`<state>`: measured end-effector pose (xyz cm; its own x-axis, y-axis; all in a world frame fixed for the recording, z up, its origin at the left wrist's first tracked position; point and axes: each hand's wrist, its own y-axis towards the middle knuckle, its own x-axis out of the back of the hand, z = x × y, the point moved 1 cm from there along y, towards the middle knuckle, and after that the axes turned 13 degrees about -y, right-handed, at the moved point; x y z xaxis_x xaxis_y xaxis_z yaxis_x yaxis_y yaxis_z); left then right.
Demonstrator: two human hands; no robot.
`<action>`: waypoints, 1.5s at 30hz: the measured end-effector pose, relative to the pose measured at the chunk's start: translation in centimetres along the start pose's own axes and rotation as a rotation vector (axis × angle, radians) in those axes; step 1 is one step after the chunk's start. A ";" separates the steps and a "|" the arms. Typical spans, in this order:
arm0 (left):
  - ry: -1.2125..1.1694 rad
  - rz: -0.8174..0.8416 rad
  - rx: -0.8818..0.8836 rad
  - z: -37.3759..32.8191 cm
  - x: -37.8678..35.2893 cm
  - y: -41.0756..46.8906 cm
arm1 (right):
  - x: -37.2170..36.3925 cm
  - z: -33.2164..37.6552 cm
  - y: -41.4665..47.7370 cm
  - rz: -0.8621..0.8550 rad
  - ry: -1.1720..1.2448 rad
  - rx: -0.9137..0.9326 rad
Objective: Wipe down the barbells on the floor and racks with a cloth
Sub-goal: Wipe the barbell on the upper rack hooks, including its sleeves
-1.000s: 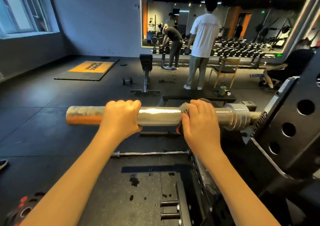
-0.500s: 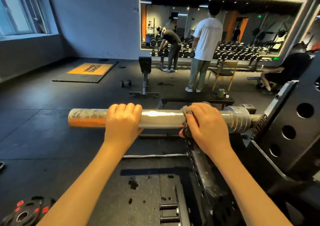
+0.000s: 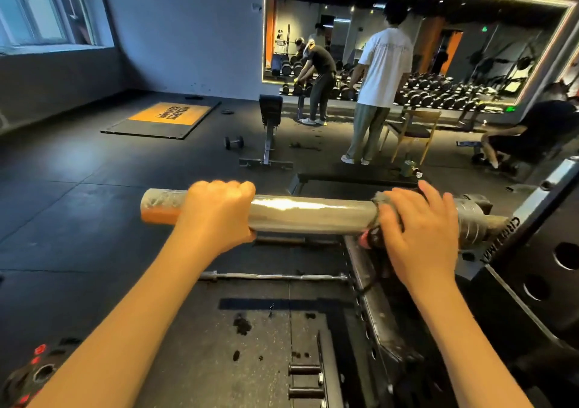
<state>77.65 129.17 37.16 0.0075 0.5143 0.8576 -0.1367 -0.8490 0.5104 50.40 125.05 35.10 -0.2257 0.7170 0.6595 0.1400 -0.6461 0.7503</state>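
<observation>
Our left hand [image 3: 216,216] is wrapped over the barbell [image 3: 313,215] sleeve near its free end, steadying it. Our right hand [image 3: 419,235] curls over the dark cloth [image 3: 379,219], pressing it around the sleeve close to the collar, where the bar sits in the rack [image 3: 532,251]. We judge we are mid-wipe on this sleeve. Next we would draw the cloth along the shiny stretch between our hands, then shift the left grip to reach the end. A thinner bar [image 3: 272,277] lies on the floor [image 3: 94,219] below.

Daylight is coming through a window [image 3: 31,6] onto the grey wall [image 3: 181,31]. A light strip is glowing around the big mirror [image 3: 470,16], and a wooden chair [image 3: 412,130] is standing on the dark rubber floor [image 3: 72,194].
</observation>
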 end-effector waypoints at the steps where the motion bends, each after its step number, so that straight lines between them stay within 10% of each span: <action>1: -0.021 -0.037 -0.018 0.2 -0.3 -0.1 | -0.2 0.4 0.3 -0.008 0.023 -0.049; 11: -0.050 -0.210 -0.059 0.3 -1.4 -1.0 | -0.9 5.0 1.2 0.044 0.138 0.204; 18: -0.098 0.286 0.128 3.1 1.6 -0.1 | -1.4 10.2 1.6 -0.017 0.097 0.035; 26: -0.051 -0.108 -0.017 3.6 -1.0 -1.5 | -0.6 5.6 3.4 0.222 0.081 0.021; 34: -0.002 -0.353 -0.011 3.1 -3.0 -2.1 | -2.1 13.0 2.0 0.015 0.126 0.141; 38: -0.084 -0.194 -0.080 3.5 -1.2 -1.9 | -1.9 9.4 2.4 0.033 0.143 0.102; 42: -0.201 0.336 0.063 5.4 1.8 -0.5 | -2.0 11.3 1.8 -0.038 0.039 -0.055; 45: -0.108 0.325 0.031 5.4 1.8 -0.1 | -2.4 15.3 0.9 -0.096 0.085 0.001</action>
<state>83.02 129.48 38.98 0.0734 0.2016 0.9767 -0.1189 -0.9706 0.2093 65.78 126.73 34.90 -0.3195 0.7505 0.5785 0.1151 -0.5753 0.8098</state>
